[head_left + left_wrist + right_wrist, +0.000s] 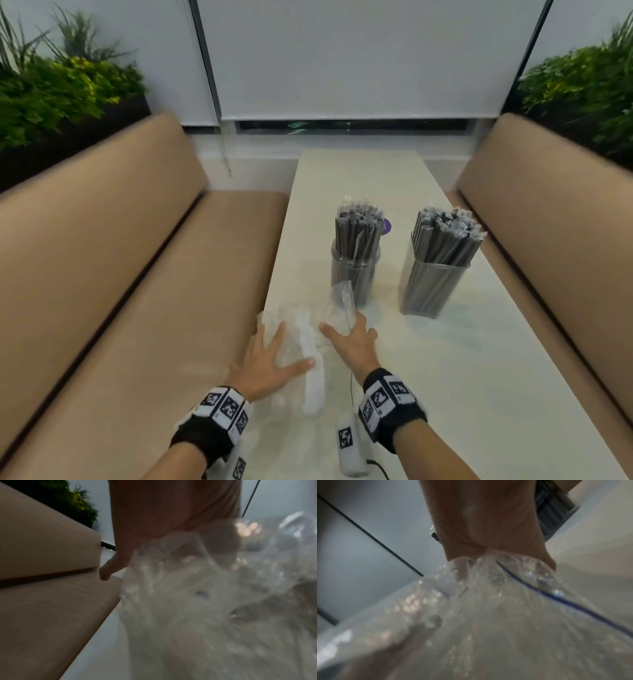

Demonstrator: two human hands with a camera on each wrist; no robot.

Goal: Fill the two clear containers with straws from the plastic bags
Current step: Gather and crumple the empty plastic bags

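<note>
Two clear containers stand on the white table [445, 377], a round one [354, 274] and a square one [433, 287], both packed with dark wrapped straws [445, 236]. Crumpled clear plastic bags [305, 346] lie flat near the table's left edge, in front of the round container. My left hand [274, 353] presses on the bags with fingers spread. Beside it, my right hand [346, 337] also rests flat on the plastic, fingers splayed. In the left wrist view the palm [171, 513] sits over wrinkled plastic [188, 601]. In the right wrist view the bag [488, 615] shows a blue line.
Beige padded benches [120, 274] flank the table on both sides, and the left hand is close to the table's left edge. A small white tagged device [349, 452] with a cable lies near the front. Plants and a window blind stand behind.
</note>
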